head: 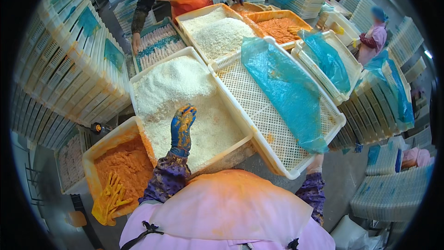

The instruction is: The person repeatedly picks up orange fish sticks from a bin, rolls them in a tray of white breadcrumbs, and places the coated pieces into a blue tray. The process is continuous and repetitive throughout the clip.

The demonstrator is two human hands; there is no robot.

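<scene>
My left hand (184,123), in a blue glove smeared with orange batter, is over a white tray of pale breadcrumbs (173,80). Its fingers are bunched together, and whether they hold anything is hidden. The crumbs are heaped in the tray's far half and lie thinner around this hand. At the near right rim of a perforated white plastic tray (242,93), my bare right hand (315,165) grips the edge, its fingers partly hidden. A sheet of blue-green plastic film (284,93) lies across that tray and hangs over its rim beside the hand.
An orange batter tub (125,166) stands at left with yellow rubber gloves (111,198) over its rim. Across, a co-worker's hand (136,43) touches a tray of breaded pieces (159,47). Beyond are another crumb tray (222,34) and batter tub (277,27). Tall tray stacks (76,52) flank the left.
</scene>
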